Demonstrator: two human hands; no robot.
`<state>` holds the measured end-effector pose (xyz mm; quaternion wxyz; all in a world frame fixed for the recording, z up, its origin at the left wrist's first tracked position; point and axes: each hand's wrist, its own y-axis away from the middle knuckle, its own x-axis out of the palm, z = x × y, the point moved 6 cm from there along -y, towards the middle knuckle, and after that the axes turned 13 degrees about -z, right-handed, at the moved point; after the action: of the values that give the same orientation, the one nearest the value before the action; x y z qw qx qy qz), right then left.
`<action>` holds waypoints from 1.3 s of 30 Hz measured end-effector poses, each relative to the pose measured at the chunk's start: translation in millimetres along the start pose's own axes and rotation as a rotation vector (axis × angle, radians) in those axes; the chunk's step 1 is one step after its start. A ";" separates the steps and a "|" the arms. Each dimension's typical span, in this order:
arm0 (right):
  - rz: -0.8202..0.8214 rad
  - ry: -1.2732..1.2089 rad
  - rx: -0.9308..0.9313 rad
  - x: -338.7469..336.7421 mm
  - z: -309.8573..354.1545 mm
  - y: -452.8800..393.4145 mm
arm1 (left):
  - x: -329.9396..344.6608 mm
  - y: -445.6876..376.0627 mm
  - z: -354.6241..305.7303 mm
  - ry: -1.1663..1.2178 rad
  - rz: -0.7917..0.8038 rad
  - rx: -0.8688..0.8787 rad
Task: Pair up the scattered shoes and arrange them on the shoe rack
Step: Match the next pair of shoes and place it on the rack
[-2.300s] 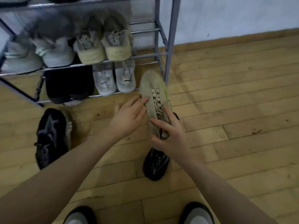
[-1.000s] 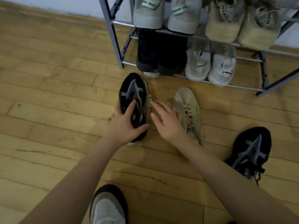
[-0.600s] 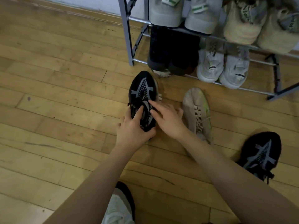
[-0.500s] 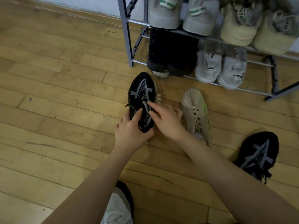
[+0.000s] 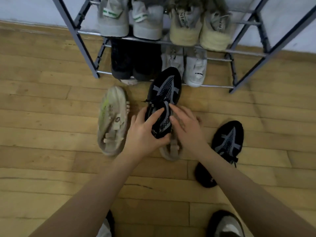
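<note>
My left hand grips the heel end of a black sneaker with grey stripes, toe pointing at the shoe rack. My right hand touches that sneaker's right side with straight fingers. Under both hands lies a beige shoe, mostly hidden. A second beige shoe with a green stripe lies on the floor to the left. The matching black sneaker lies to the right, by my right forearm.
The rack's bottom shelf holds a black pair and a white pair. The shelf above holds a grey pair with green tabs and a cream-soled pair. My own feet stand at the bottom edge on the wooden floor.
The black sneaker has moved right and now sits above the beige shoe, still in my left hand. A second beige shoe now shows on the left. The view has shifted.
</note>
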<state>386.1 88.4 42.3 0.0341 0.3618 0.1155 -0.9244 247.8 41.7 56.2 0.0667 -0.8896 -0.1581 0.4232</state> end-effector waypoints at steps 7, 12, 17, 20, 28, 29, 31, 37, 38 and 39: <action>-0.011 0.175 0.163 -68.5 -72.1 36.4 | 76.8 24.3 -62.0 0.107 0.148 0.037; -0.046 0.280 0.313 -99.0 -121.1 76.5 | 117.2 27.1 -86.8 0.055 0.285 0.064; 0.013 0.378 0.517 -100.2 -155.3 102.5 | 132.9 18.2 -89.2 -0.035 0.269 0.089; 0.024 0.383 0.540 -89.5 -156.1 96.3 | 129.7 20.9 -83.7 -0.110 0.242 0.116; -0.070 0.348 0.555 -70.6 -169.3 73.9 | 129.1 18.6 -70.8 -0.125 0.223 0.092; -0.090 0.335 0.530 -72.8 -172.2 71.3 | 131.3 17.3 -71.8 -0.125 0.227 0.104; -0.108 0.331 0.464 -77.8 -178.4 62.2 | 137.6 15.1 -75.7 -0.122 0.234 0.122; -0.123 0.332 0.533 -103.7 -205.3 26.1 | 159.7 2.5 -93.1 -0.008 0.253 0.051; -0.114 0.322 0.557 -107.0 -209.7 23.9 | 165.4 0.9 -96.1 -0.009 0.269 0.045; -0.097 0.329 0.563 -109.1 -212.1 23.8 | 172.5 0.0 -98.3 -0.024 0.297 0.042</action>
<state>610.1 113.6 -39.3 -0.1307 0.4954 -0.1235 -0.8498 426.1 101.4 -7.9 0.0203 -0.8964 -0.0166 0.4424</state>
